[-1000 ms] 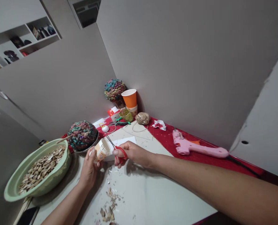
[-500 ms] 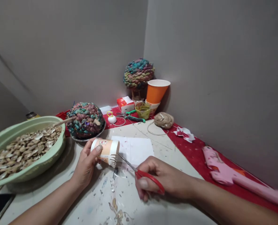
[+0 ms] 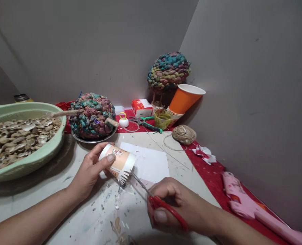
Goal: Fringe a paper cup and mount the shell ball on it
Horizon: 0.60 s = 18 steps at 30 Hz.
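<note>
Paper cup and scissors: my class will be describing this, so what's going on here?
A person's left hand holds a paper cup tilted over the table, while the right hand grips red-handled scissors. Part of the cup's edge is cut into narrow strips; the rest of the edge in view looks uncut. The blades point at that edge, though whether they touch it is unclear. A white sheet lies beyond the cup.

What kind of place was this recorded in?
Probably a craft corner, perhaps in a home: a table against two grey walls holds a pink glue gun, a ball of twine and a bumpy multicoloured ball resting in a metal bowl.
</note>
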### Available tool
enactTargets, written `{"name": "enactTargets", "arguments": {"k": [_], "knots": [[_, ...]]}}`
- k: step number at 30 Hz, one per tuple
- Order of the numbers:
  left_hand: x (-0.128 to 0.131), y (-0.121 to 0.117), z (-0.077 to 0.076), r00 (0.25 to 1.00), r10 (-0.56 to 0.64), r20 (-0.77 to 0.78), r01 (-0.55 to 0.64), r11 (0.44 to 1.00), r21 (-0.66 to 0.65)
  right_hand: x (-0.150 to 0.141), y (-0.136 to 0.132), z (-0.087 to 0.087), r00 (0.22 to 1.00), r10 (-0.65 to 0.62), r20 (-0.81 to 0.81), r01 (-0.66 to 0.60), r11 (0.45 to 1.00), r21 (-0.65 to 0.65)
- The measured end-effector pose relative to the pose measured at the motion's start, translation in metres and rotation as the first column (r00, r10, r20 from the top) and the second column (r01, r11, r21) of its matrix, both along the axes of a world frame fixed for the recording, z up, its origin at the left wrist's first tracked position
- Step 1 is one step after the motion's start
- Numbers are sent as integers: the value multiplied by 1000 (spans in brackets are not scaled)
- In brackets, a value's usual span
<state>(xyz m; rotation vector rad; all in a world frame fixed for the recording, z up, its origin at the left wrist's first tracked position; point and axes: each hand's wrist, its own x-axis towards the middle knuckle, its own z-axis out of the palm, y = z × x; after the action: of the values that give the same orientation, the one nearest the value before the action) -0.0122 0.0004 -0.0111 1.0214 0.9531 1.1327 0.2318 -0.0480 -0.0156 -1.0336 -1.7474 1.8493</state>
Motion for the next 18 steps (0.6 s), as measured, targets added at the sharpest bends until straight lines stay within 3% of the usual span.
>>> {"name": "enactTargets", "arguments": {"k": [18], "knots": [[1, -2, -4, 997, -76, -21, 76, 997, 7, 0, -2, -4, 1000, -28, 10, 28, 998, -55]]}}
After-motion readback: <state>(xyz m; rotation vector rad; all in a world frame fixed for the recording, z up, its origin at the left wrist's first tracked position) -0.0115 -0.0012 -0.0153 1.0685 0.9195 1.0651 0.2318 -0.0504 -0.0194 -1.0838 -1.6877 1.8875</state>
